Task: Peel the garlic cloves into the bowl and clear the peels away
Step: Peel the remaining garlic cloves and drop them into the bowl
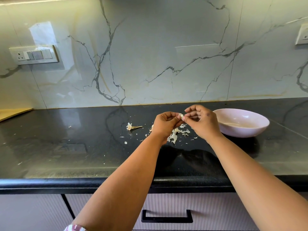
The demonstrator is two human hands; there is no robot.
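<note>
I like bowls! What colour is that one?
The bowl is pale pink, clearest in the head view, at the right on the black counter.

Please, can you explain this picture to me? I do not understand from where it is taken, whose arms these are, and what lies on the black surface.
There is no machine. A person wears a camera on the head, so you look down along their own arms. The left hand and the right hand together pinch a garlic clove above the black counter. Loose peels lie below the hands, and a bare garlic stem lies to the left. A pink bowl stands to the right; whether cloves are inside, I cannot tell.
</note>
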